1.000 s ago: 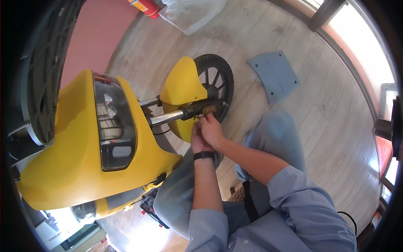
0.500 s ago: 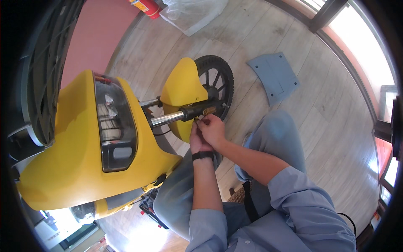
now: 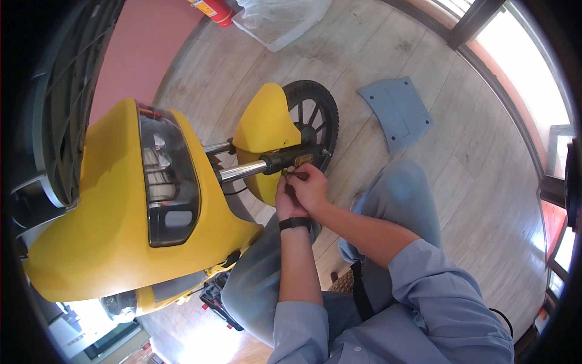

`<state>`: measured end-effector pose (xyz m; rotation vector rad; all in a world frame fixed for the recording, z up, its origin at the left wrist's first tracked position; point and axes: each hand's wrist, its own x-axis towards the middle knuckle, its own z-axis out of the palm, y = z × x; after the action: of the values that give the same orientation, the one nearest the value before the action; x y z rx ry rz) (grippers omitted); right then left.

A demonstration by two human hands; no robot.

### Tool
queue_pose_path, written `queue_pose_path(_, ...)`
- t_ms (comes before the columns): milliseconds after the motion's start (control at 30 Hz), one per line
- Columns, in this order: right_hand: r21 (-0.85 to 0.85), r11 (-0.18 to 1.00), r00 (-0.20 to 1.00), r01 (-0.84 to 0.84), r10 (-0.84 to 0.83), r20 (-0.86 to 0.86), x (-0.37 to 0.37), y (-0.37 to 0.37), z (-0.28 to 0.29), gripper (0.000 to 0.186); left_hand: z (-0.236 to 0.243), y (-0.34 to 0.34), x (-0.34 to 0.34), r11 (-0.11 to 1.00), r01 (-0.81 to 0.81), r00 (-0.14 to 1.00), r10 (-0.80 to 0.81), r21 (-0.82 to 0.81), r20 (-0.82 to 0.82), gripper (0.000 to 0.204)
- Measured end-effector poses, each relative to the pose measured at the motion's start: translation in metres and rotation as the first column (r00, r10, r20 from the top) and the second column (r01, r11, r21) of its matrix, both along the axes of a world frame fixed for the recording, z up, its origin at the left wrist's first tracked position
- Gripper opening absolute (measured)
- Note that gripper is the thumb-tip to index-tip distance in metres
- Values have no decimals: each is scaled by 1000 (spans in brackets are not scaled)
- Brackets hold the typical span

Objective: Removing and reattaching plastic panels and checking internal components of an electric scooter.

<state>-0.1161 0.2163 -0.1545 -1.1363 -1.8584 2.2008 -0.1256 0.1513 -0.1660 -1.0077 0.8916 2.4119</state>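
Note:
A yellow scooter (image 3: 109, 200) lies along my left, its front wheel (image 3: 312, 106) beyond my hands. My left hand (image 3: 288, 203), with a black band at the wrist, is closed at the edge of the yellow front fender (image 3: 262, 124), just below the dark lower fork leg (image 3: 294, 157). Close against it, my right hand (image 3: 312, 187) is bent in a pinch around a small dark piece (image 3: 300, 176). What kind of piece it is, and what the left fingertips hold, is too small and partly hidden to tell. A shiny fork tube (image 3: 242, 171) runs beside them.
A blue-grey panel (image 3: 397, 114) lies on the wood floor at the right. Clear plastic wrapping (image 3: 282, 21) and a red fire extinguisher (image 3: 213, 11) are at the far side. Beside my left leg is a black and red toolbox-like thing (image 3: 217, 300).
My right hand has turned slightly, and the small dark piece in its fingers now shows. Both hands stay at the same spot by the fender and fork.

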Motion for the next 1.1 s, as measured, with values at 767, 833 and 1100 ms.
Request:
queue_pose_path(767,38,994,991,-106,102,88,-2,11,13,25,-47,4,25,874,-442,879,466,200,-96,64)
queue_pose_path(833,210,963,986,-167,159,56,-1,12,6,28,-57,9,25,877,-435,878,464,204,-120,67)
queue_pose_path(1100,183,967,984,-178,170,61,-4,13,5,29,-77,-9,16,924,-311,895,363,220,-260,50)
